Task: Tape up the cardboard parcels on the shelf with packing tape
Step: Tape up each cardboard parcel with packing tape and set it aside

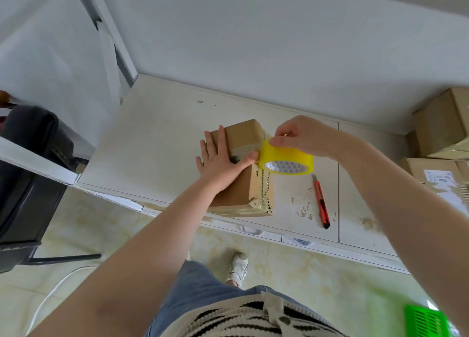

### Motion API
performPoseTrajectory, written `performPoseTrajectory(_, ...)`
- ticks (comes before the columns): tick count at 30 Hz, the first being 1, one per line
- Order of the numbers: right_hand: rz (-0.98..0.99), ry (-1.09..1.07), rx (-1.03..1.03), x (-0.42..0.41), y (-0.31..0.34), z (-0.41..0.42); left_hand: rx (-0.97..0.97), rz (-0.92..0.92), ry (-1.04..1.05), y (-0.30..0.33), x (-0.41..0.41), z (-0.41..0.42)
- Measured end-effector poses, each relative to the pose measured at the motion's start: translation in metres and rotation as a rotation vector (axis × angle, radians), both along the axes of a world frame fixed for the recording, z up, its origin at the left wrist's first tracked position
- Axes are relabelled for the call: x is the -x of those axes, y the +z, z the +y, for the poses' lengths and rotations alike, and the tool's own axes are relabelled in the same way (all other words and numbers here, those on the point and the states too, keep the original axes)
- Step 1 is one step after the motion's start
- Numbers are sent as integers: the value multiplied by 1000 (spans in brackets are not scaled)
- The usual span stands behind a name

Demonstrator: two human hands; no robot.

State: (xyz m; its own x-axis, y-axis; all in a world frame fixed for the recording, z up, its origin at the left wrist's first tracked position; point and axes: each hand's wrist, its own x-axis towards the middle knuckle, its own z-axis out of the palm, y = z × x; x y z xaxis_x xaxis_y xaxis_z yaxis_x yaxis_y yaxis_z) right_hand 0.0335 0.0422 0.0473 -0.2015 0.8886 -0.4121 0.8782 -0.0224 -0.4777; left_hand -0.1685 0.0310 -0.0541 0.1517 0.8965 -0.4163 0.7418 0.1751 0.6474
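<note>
A small cardboard parcel (243, 187) lies on the white shelf (152, 143), its right edge lined with older tape. My left hand (220, 159) lies flat on the parcel's top with straight fingers, the thumb stretched toward the tape. My right hand (302, 136) grips a yellow roll of packing tape (286, 160) from above, right at the parcel's upper right edge. The roll touches the box beside my left thumb.
A red utility knife (321, 201) lies on the shelf right of the parcel. More cardboard boxes (439, 131) are stacked at the far right, one with a paper label. A black chair (28, 174) stands left. A green basket (426, 321) sits at the lower right.
</note>
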Motion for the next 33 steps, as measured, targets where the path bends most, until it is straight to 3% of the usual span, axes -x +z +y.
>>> performPoseTrajectory(3,-201,-31,-115,4,-5,0,-6,-6,-19,-1,1,0)
performPoseTrajectory(6,-270,-54,-151,9,-12,-1,-5,9,-11,-1,-2,0)
performPoseTrajectory(11,-238,-80,-141,23,-14,1,-13,49,10,5,4,5)
performPoseTrajectory(16,-241,-95,-148,28,-14,3,-43,-89,69,8,-8,-1)
performPoseTrajectory(22,-19,-75,-141,22,-5,2,-5,-164,71,4,4,3)
performPoseTrajectory(28,-312,14,-156,11,-8,-1,8,-218,75,6,9,1)
performPoseTrajectory(33,-222,-81,-155,6,-18,-2,48,-303,84,6,21,4)
